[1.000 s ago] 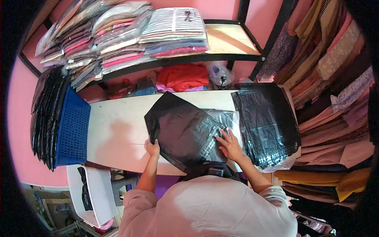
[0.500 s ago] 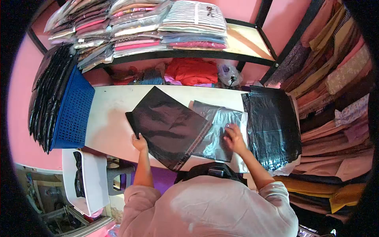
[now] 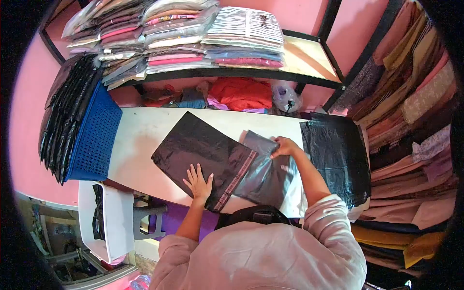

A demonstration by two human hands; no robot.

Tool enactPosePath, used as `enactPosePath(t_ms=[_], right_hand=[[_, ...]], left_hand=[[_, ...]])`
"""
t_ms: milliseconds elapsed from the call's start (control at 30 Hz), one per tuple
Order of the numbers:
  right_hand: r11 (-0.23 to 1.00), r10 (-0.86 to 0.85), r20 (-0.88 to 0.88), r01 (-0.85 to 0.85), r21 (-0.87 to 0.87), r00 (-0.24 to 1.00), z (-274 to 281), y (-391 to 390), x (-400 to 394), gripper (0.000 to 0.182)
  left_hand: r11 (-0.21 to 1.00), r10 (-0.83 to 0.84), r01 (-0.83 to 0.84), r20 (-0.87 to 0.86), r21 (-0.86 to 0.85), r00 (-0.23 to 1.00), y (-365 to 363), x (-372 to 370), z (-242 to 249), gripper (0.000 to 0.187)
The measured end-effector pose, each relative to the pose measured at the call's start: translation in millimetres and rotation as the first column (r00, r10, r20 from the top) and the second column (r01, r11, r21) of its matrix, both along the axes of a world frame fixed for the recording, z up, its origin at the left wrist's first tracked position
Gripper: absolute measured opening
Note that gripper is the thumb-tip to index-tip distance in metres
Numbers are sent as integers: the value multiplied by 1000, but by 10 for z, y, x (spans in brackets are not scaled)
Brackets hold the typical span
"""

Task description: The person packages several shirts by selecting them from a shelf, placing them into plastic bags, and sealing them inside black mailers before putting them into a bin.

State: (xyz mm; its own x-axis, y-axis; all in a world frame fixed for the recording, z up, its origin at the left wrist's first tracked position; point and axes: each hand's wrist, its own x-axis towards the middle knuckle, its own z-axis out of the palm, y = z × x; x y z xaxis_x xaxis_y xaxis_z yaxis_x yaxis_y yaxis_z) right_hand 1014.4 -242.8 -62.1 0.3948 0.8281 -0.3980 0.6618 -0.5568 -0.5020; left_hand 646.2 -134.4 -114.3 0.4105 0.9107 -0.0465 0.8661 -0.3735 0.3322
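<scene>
A black plastic mailer (image 3: 193,150) lies at an angle on the white table. My left hand (image 3: 198,182) rests flat on its lower part, fingers spread. Beside it on the right, partly beneath its edge, is a clear plastic package (image 3: 261,179) with dark contents. My right hand (image 3: 285,147) pinches the upper right corner of this package between thumb and fingers. Further right lies a pile of black plastic bags (image 3: 336,159).
A blue basket (image 3: 96,137) with upright black packages stands at the table's left end. Bagged clothes (image 3: 244,29) are stacked on the shelf behind. Below the table's left front are a white bin (image 3: 116,217) and a grey stool (image 3: 150,220). Fabrics (image 3: 411,188) hang at the right.
My left hand has moved from the mailer's left edge onto its surface. My right hand has gone up and closed on the clear package's corner, which has shifted and creased.
</scene>
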Motion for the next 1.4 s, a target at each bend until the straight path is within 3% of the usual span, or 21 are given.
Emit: enactPosePath(t_ms=[67,133,167,200,267,300,367,567,633,667,733,800,900,1000,1067,1200,1267,1300,1333,1367,1400], right_hand=[[991,129,-284,-130,14,950,-32,-155,41,81],[978,-115,-384,35,-208,916,-30,-327,69,77],[992,-102,-403,63,-108,909,-51,-438,84,61],[992,-96,-398,57,-110,912,-60,-552,119,61],[938,-313,-680,328,-111,663,-48,-745,178,48],[939,-311,-679,327,-111,665,-13,-822,214,48],[843,-417,-767,522,-127,487,204,-985,210,42],[629,-453,-864,766,-133,222,110,-1462,125,39],[540,-417,-909,808,-236,13,-48,-1652,58,37],[536,-418,-908,811,-237,11,-52,-1728,-21,37],[495,-147,-966,829,-260,-215,-31,-1823,-202,38],[454,-14,-953,847,-275,-302,-91,-1806,-352,42],[370,-95,-966,893,-257,-239,-300,-1679,-434,36],[459,-281,-946,843,-280,-161,-92,-1507,-565,30],[491,-277,-952,831,-260,-134,-1,-1524,-589,30],[403,-450,-873,915,-9,190,37,-1776,-492,47],[451,-627,-605,862,232,491,26,-1820,-510,61],[459,-626,-600,857,232,498,24,-1820,-501,61],[581,-716,-68,646,495,695,229,-1706,-587,67],[747,-642,489,336,574,591,384,-1581,-643,72],[769,-575,487,230,597,658,479,-1430,-618,75]], left_hand=[[999,12,-12,-3,-32,1000,74,45,-3,73],[998,29,-29,-1,-57,1000,168,98,-2,73],[995,47,-48,-7,-92,999,211,131,6,74],[994,54,-54,-1,-94,999,238,171,10,74],[983,97,-93,15,-161,995,288,232,22,82],[982,99,-95,16,-161,995,309,266,40,82],[971,96,-98,-22,-219,995,310,346,109,92],[980,-1,-3,-22,-201,1000,300,474,122,98],[981,-17,13,-19,-191,1000,262,508,107,98],[991,-42,39,-24,-129,999,213,535,92,96],[995,-73,70,-30,-69,997,113,621,96,94],[953,-265,264,9,-147,964,-22,705,165,91],[941,-285,290,54,-172,957,-111,740,133,89],[945,-292,296,49,-140,955,-107,751,172,89],[939,-320,313,-33,-144,947,-94,748,304,87],[913,-407,407,4,-27,914,-109,703,374,82],[897,-429,433,56,-89,901,-125,704,330,78],[899,-430,433,57,-69,901,-136,702,312,77],[902,-421,425,62,-73,905,-145,718,349,77],[902,-423,424,30,-84,905,-148,740,400,76],[901,-426,423,-4,-95,905,-152,757,425,75]])
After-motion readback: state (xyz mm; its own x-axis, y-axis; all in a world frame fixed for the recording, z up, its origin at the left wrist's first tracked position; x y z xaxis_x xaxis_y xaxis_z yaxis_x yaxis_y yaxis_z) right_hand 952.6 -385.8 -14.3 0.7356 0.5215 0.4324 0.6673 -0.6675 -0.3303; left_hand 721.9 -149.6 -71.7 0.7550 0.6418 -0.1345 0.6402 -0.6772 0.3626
